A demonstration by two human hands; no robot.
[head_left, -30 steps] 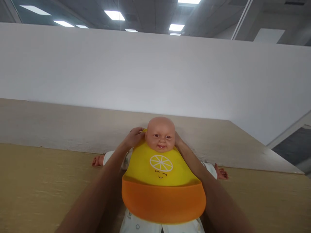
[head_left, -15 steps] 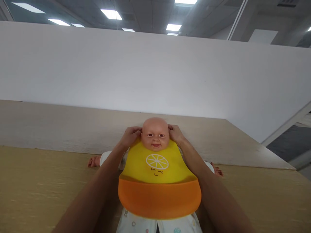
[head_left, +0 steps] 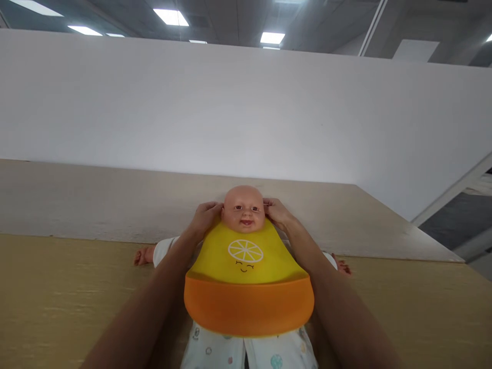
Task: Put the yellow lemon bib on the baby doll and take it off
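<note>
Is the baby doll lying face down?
No, the baby doll lies on its back with its face up, wearing a yellow and orange bib.

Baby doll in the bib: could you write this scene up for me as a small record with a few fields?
View: head-worn camera, looking along both forearms
Left hand: at one side of the doll's head, above the bib
Right hand: at the other side of the head, above the bib
Figure: baby doll, lying face up, arms out
Bib: yellow bib with a citrus-slice face, orange pocket
Clothing: white patterned outfit
Surface: tan board, paler board beyond
Background: white wall, ceiling lights
</note>
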